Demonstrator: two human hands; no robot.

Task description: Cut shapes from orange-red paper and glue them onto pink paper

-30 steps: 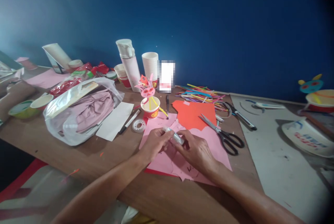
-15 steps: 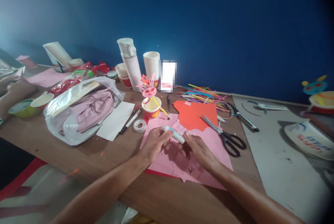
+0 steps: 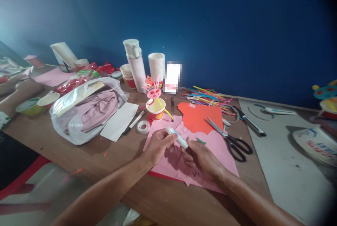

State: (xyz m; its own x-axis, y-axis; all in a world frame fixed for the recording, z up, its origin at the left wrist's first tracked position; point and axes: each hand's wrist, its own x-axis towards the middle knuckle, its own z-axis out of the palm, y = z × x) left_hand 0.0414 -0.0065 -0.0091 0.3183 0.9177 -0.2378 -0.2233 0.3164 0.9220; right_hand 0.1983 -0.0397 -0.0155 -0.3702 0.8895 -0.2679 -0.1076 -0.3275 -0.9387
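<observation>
My left hand [image 3: 158,145] is closed round a small white glue tube [image 3: 178,137] and holds it slanted above a pink paper sheet [image 3: 218,145]. My right hand [image 3: 198,154] is closed, its fingertips pinched at the tube's lower end. A small green scrap [image 3: 200,141] lies on the pink sheet beside my right thumb. Just beyond my hands stands a red paper cup [image 3: 156,109] with a pink paper rabbit face and yellow straws. An orange-red paper piece [image 3: 201,117] lies past the pink sheet.
Black-handled scissors [image 3: 230,140] lie right of my hands. A tape roll [image 3: 143,126], a marker [image 3: 134,122], white paper [image 3: 119,120] and a plastic bag of pink cloth [image 3: 86,110] sit to the left. Coloured straws [image 3: 207,96], stacked cups [image 3: 157,66] and a flask [image 3: 135,64] stand behind. Another person's arm [image 3: 18,92] rests far left.
My hands have shifted slightly nearer and rightward with the tube. My right hand turned so its fingers pinch the tube's lower end. The camera view drifted a little.
</observation>
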